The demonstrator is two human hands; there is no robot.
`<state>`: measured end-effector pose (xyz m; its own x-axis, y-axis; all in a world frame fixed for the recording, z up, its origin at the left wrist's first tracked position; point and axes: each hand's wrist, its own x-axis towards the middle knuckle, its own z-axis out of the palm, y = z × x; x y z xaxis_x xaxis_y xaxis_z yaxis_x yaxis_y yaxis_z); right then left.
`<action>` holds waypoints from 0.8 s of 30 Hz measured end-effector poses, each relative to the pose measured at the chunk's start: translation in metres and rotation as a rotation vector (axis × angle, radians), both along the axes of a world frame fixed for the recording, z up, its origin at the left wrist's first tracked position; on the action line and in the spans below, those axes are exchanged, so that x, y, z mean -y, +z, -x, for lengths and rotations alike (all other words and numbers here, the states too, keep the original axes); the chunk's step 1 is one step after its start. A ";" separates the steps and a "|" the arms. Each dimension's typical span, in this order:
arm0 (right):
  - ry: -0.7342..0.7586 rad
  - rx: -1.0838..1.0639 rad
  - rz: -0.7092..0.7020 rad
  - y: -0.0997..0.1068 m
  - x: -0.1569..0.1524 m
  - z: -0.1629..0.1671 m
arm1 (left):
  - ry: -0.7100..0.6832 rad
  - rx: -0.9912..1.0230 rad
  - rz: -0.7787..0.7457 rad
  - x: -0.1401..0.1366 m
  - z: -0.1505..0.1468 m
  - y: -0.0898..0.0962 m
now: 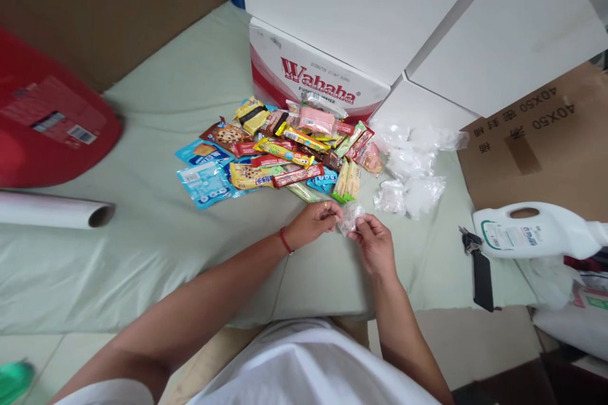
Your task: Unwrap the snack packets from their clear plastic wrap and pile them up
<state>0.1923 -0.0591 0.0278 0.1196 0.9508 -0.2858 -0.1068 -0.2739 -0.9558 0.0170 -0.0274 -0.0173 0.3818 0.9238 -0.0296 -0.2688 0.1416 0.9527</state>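
Note:
Between my two hands is a small crumpled clear plastic bag (351, 218), held just above the green cloth. My left hand (314, 223), with a red string on its wrist, pinches the bag's left edge. The fingers of my right hand (375, 242) are closed on its right side. Just beyond them lies a pile of wrapped snacks (285, 152): yellow and red bars, blue packets and a pink pack. Right of the pile rest several crumpled clear plastic bags (412, 161); what they contain, if anything, I cannot make out.
A Wahaba carton (323, 79) stands behind the snacks, with white boxes (365, 0) above. On the right are a brown carton (536, 139), a white jug (532, 231) and keys with a black case (481, 275). A red container (52, 114) and a white roll (47, 210) are at left.

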 end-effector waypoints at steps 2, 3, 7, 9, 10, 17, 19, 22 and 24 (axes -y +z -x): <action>-0.017 -0.020 0.017 0.001 0.000 -0.002 | -0.007 -0.013 -0.047 0.002 -0.002 0.001; -0.014 -0.012 0.013 0.001 0.001 -0.001 | -0.008 -0.026 -0.077 0.004 -0.004 0.000; 0.028 0.100 -0.014 -0.003 0.002 0.006 | 0.054 -0.111 -0.177 0.009 -0.008 -0.003; 0.045 0.143 -0.016 -0.004 0.002 0.008 | 0.087 -0.126 -0.198 0.009 -0.008 -0.005; 0.049 0.156 -0.018 -0.005 0.002 0.008 | 0.095 -0.115 -0.191 0.008 -0.007 -0.006; -0.040 0.110 -0.033 -0.004 0.007 -0.013 | 0.196 0.244 0.126 -0.003 0.001 0.001; -0.018 0.087 -0.002 -0.005 0.015 -0.020 | 0.220 0.408 0.265 -0.005 0.003 0.004; 0.151 0.094 0.099 -0.008 0.024 -0.028 | 0.161 0.556 0.375 -0.006 0.006 0.008; 0.151 0.103 0.131 -0.009 0.025 -0.034 | 0.109 0.575 0.392 -0.006 0.008 0.009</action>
